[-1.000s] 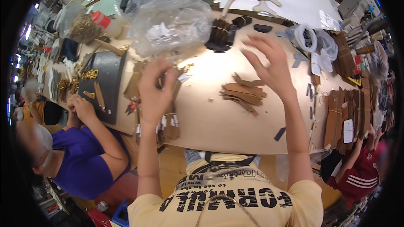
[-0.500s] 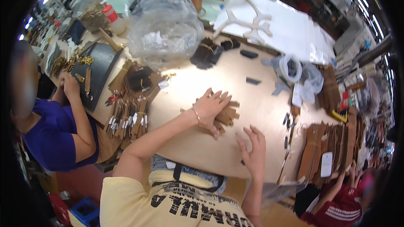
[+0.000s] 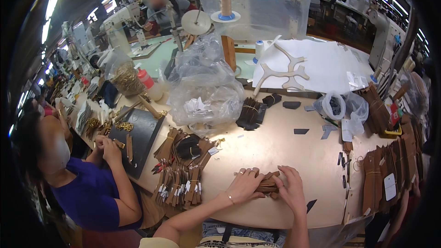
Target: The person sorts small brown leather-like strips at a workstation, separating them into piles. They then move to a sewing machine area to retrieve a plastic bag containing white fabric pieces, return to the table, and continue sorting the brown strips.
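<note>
A small pile of brown leather strips (image 3: 268, 184) lies on the pale table in front of me. My left hand (image 3: 246, 185) curls over the pile's left end, its fingers bent round the strips. At the opposite end my right hand (image 3: 291, 189) grips them, thumb against the near side and fingers on top. Parts of the strips are hidden under both hands. Left of my forearm sit bundles of brown straps (image 3: 177, 186) with small white tags. A loose dark piece (image 3: 311, 205) rests just right of my right wrist.
A co-worker in blue (image 3: 98, 188) handles small parts over a black mat (image 3: 138, 131). Clear plastic bags (image 3: 202, 92), a black strip bundle (image 3: 251, 114) and white sheets with a branching cut-out (image 3: 289, 71) stand farther back. Long brown leather pieces (image 3: 374, 183) are stacked at right.
My right hand has come in from the right onto the strips. My left hand has gone from lying spread on the pile to curling round its end. The view has tilted up.
</note>
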